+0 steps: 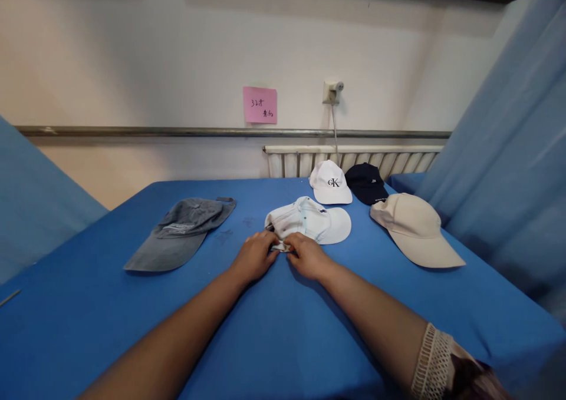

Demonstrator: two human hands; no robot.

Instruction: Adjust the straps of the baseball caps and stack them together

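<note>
A pale white cap (312,220) lies flattened on the blue table (274,335), brim pointing right. My left hand (255,255) and my right hand (307,257) meet at its near edge. Both pinch the cap's back strap, fingers curled closed on the fabric. A grey cap (181,232) lies to the left. A white cap with black letters (330,182), a dark navy cap (367,183) and a beige cap (415,229) lie to the right and behind.
A white radiator (354,159) runs behind the table's far edge. A pink note (260,105) and a wall socket with a cord (332,91) hang on the wall. Blue curtains (508,152) close in at the right and left.
</note>
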